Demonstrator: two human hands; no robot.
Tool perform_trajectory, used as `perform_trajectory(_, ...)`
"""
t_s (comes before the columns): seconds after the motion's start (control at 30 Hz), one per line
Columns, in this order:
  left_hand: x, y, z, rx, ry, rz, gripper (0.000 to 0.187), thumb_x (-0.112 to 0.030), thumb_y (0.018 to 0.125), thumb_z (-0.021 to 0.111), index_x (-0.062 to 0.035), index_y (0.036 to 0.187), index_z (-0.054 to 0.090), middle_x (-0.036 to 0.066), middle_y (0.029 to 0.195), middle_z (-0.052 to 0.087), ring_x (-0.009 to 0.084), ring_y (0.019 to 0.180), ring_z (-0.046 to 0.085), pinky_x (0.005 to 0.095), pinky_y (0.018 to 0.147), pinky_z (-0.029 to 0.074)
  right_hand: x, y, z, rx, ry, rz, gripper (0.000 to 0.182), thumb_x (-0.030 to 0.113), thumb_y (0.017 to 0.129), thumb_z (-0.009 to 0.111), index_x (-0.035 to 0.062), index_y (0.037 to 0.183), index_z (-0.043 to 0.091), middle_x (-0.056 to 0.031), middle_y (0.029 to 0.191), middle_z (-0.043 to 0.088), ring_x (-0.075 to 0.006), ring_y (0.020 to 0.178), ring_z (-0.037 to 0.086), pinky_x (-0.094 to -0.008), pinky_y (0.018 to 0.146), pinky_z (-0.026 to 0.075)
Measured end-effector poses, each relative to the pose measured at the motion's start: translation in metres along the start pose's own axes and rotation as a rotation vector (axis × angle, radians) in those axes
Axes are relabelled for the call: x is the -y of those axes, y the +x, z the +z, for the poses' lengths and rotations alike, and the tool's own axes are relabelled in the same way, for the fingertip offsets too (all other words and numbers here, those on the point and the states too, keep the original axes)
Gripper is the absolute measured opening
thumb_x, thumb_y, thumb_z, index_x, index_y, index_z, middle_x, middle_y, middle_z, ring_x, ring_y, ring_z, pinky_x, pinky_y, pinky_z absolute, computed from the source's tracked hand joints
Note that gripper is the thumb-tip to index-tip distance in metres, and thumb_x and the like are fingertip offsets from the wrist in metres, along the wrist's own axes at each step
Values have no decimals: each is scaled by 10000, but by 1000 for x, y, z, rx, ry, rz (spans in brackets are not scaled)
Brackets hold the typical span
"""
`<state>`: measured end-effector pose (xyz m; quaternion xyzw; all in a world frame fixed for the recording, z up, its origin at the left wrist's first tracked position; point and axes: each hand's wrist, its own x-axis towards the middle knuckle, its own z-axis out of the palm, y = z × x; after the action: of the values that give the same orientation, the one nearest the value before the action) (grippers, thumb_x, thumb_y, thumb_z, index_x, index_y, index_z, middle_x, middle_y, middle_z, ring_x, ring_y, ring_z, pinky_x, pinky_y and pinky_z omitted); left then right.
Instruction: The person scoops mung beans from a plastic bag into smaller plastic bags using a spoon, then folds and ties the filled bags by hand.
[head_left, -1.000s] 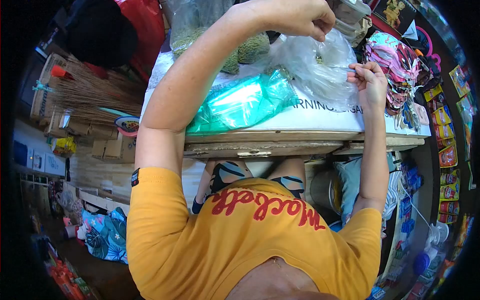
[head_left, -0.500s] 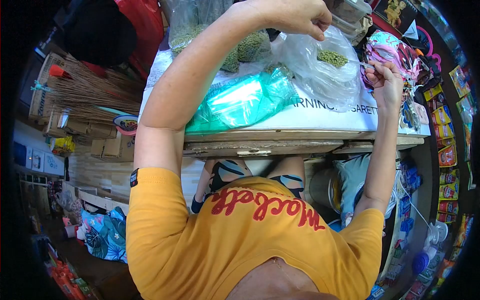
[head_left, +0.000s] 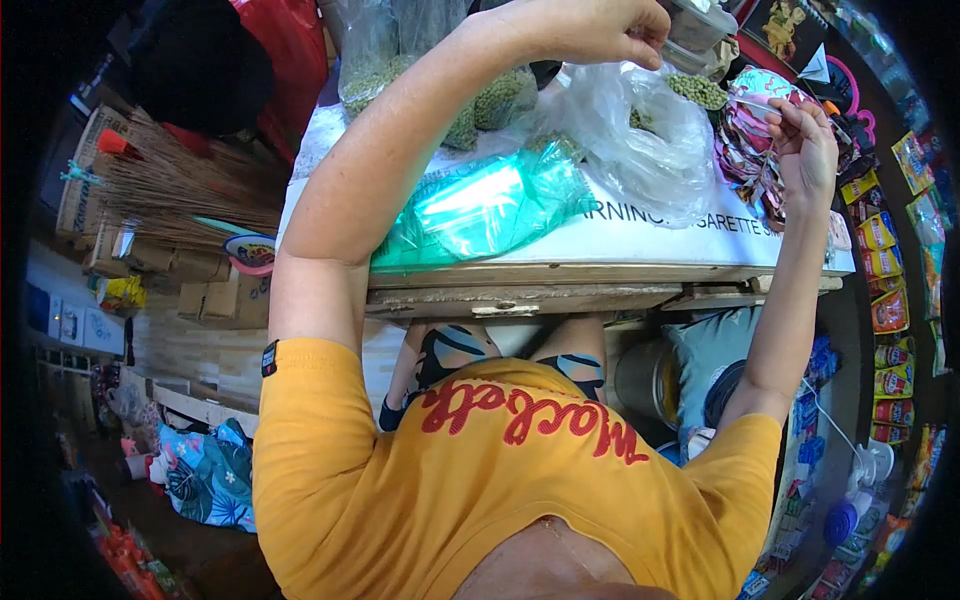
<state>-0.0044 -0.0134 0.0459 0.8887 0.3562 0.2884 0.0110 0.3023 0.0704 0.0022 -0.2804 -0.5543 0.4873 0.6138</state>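
Note:
My right hand [head_left: 803,140] grips the handle of a spoon [head_left: 752,101] heaped with small green beans [head_left: 697,90], raised above the table's right side. To its left lies a crumpled clear plastic bag [head_left: 650,165], with some beans showing inside its mouth. My left hand [head_left: 628,32] is over the far side of that bag, fingers bent together; whatever they may hold is too hidden to make out. Clear bags of green beans [head_left: 503,98] stand beyond my left forearm. Green plastic bags [head_left: 480,205] lie flat near the table's front edge.
Lidded plastic containers [head_left: 697,28] stand at the back. A pink patterned cloth [head_left: 745,150] is at the table's right. Stick brooms [head_left: 190,180] and cardboard boxes [head_left: 215,300] are at left. Hanging snack packets [head_left: 888,310] line the right side. A drawer front [head_left: 520,303] is before me.
My right hand has lifted the loaded spoon up and to the right, away from over the clear bag. My left hand has shifted slightly right.

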Motion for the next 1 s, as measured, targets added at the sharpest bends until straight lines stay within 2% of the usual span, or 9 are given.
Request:
perform_trajectory(0.33,1,2,9,20,-45,64,189,-130,741,640,39,821,618,191,781,634,316,770,626,369,701,477,17,29,16,149,-40,10,77,-33,823,524,11,875,490,-215,895,642,-235,703,660,-270,596,559)
perform_trajectory(0.53,-9,0,7,28,-74,-10,178,-129,726,647,31,801,623,200,765,626,323,756,624,371,691,476,7,5,74,272,-113,5,63,-16,833,521,5,889,502,-194,888,645,-213,683,659,-258,581,552)
perform_trajectory(0.57,-8,0,7,2,-64,28,179,-130,725,647,31,801,624,200,765,626,326,757,623,373,691,476,7,-3,82,348,-125,25,85,-21,835,533,29,896,502,-165,888,641,-190,731,644,-258,632,540)
perform_trajectory(0.67,-4,0,8,-48,-39,76,184,-129,721,649,32,807,626,202,770,626,334,763,622,378,694,477,12,-25,98,423,-191,-33,82,-21,841,534,21,907,512,-162,913,637,-190,754,645,-266,684,536)
perform_trajectory(0.7,-5,-1,6,-44,-35,50,186,-127,720,649,33,811,626,203,774,627,337,768,622,380,696,477,16,-31,97,411,-271,-179,86,-12,840,529,-13,926,521,-171,911,643,-201,747,657,-270,671,549)
perform_trajectory(0.73,-6,-2,5,-42,-31,23,187,-126,720,650,34,816,627,204,778,627,339,772,622,382,698,477,25,-37,94,341,-285,-241,79,-17,845,535,-20,923,526,-164,913,642,-200,765,652,-283,709,545)
perform_trajectory(0.8,-1,-1,4,-32,-28,33,189,-121,719,650,35,823,629,210,781,626,339,780,623,384,704,477,36,-38,76,268,-234,-352,63,-30,848,532,-20,909,522,-168,906,641,-203,747,650,-284,700,546)
perform_trajectory(0.9,-1,-1,2,-10,-39,8,189,-116,722,650,37,830,630,215,787,627,337,790,625,384,709,477,41,-42,52,145,-282,-346,49,-40,844,534,-5,871,513,-166,901,643,-188,737,647,-268,670,540)
perform_trajectory(1.0,-3,-2,2,6,-57,-16,186,-116,729,648,39,831,630,216,789,630,335,794,627,383,712,477,21,-52,46,208,-382,-224,60,-40,835,543,9,859,517,-150,889,644,-160,702,634,-244,627,516)
